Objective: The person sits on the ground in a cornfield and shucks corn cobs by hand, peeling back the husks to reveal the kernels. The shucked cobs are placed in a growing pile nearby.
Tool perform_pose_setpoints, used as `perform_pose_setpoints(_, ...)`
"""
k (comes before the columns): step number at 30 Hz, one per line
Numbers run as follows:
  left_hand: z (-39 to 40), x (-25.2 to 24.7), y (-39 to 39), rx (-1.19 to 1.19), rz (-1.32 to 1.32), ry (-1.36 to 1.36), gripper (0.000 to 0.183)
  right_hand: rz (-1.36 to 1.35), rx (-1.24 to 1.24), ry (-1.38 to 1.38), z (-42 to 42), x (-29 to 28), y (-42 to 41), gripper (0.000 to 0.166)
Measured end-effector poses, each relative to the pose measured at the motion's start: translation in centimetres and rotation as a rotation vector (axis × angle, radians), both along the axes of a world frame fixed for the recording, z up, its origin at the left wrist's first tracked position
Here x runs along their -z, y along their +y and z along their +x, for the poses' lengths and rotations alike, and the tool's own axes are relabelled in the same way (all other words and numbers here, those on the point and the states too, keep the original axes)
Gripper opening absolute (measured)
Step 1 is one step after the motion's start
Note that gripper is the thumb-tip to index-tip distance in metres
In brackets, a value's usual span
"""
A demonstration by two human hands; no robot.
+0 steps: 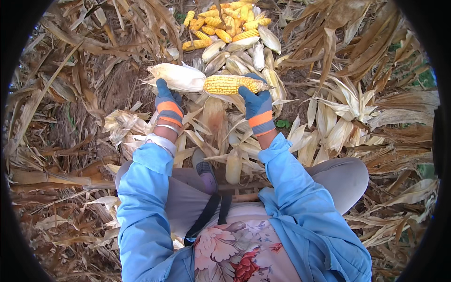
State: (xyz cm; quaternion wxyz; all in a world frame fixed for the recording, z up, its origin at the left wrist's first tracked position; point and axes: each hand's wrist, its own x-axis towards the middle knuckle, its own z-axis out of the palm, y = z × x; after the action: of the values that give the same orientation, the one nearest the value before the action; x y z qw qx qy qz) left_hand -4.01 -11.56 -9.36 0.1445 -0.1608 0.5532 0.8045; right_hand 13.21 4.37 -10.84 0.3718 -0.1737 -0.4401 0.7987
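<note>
Both my hands wear blue-grey work gloves with orange bands. My right hand [257, 97] grips the tip end of a yellow corn cob [225, 84], whose kernels are bare. Around the cob's base, at the left, hangs a pale dry corn husk [179, 75], peeled back and joined to the cob or touching it; I cannot tell which. My left hand [167, 95] holds this husk from below, its thumb on the near side. Cob and husk lie nearly level in one line, held above the littered ground.
Beyond my hands lies a heap of bare yellow corn cobs [229, 23]. Ears still in husk [243, 63] lie on its near side. Loose empty husks [215, 116] cover the ground before my legs. Dry corn stalks and leaves [63, 88] flank both sides. My shoe [204, 165] rests among husks.
</note>
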Motion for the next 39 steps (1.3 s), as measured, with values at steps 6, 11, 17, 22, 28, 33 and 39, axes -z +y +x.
perform_pose_setpoints(6,5.1,0.1,2.6,0.45,0.227,-0.367,0.075,0.219,0.025,0.089,-0.5,-0.8,-2.3,0.047)
perform_pose_setpoints(11,4.4,-0.5,2.8,0.501,0.593,-0.25,0.061,0.462,-0.053,0.08,-0.5,-1.1,-4.6,0.049)
perform_pose_setpoints(17,1.6,-1.1,2.1,0.46,0.745,-0.159,0.041,0.473,-0.147,0.084,-0.6,-0.9,-4.0,0.051)
perform_pose_setpoints(22,0.9,-0.5,1.7,0.472,0.71,-0.103,0.035,0.54,-0.262,-0.217,-0.6,-1.3,-2.9,0.05)
perform_pose_setpoints(28,3.7,-0.6,2.3,0.635,0.641,-0.083,0.037,0.665,-0.155,-0.435,-0.8,-0.9,-4.0,0.027)
perform_pose_setpoints(33,4.7,-0.6,2.6,0.725,0.627,-0.173,0.04,0.462,-0.131,-0.303,-1.1,-0.9,-2.5,0.013)
perform_pose_setpoints(39,6.7,-1.2,2.6,1.023,0.396,-0.243,0.041,-0.453,-0.15,0.222,0.4,-3.1,1.4,0.013)
